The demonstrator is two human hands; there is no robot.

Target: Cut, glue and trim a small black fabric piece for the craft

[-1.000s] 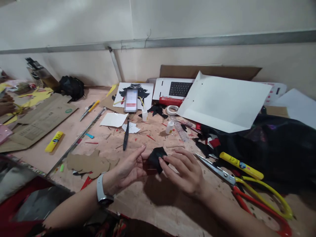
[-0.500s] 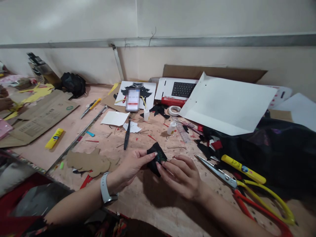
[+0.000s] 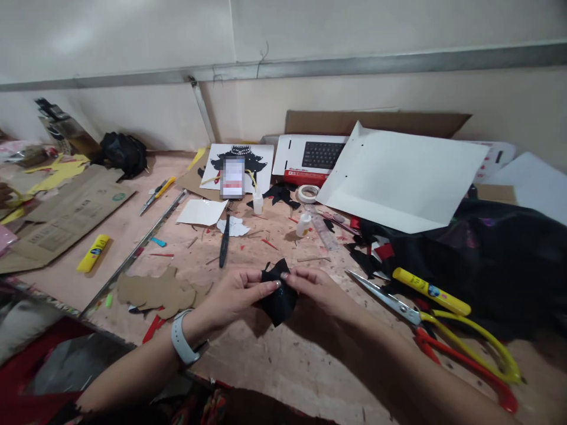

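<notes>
A small black piece of sheet material [image 3: 280, 304] with jagged edges is held above the table's front middle. My left hand [image 3: 241, 293] pinches its left side, thumb on top. My right hand [image 3: 312, 288] pinches its upper right edge between thumb and fingers. A few small shiny specks show on the piece near my left thumb. To the left of my hands lies a brown cardboard cutout [image 3: 155, 292]. Large scissors [image 3: 414, 316] with red and yellow handles rest to the right, blades apart from my hand.
Two small white bottles, one of them a glue bottle [image 3: 303, 225], stand behind my hands near a tape roll [image 3: 308, 193]. A black pen-like tool [image 3: 224, 242] lies left of them. Yellow glue tubes [image 3: 432, 291] lie at both sides. A phone [image 3: 233, 177] leans on a decorated card [image 3: 263, 162].
My right hand has shifted from the piece's lower right edge to its upper edge. The black piece has turned, its lower part now hanging down. The view has moved slightly.
</notes>
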